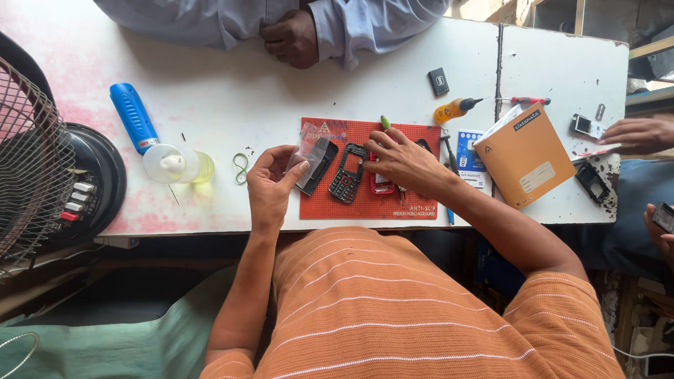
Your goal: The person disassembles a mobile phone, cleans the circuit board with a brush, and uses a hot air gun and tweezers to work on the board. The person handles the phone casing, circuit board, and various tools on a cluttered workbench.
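Clear plastic sleeve [307, 153] pinched in left hand [270, 184] fingers above red mat [414, 200]; thin, limp, probably slippery, best gripped at an edge. Right hand [407, 163] spread open over red phone part [381, 184], touching it. Phone housing [347, 174] alongside. Part under palm hidden on white worktop [281, 91].

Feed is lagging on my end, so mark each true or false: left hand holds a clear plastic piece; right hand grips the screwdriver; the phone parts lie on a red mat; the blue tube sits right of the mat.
1. The left hand holds a clear plastic piece: true.
2. The right hand grips the screwdriver: false, the screwdriver lies untouched by the brown box; the hand rests over the parts.
3. The phone parts, such as the keypad frame, lie on a red mat: true.
4. The blue tube sits right of the mat: false, left.
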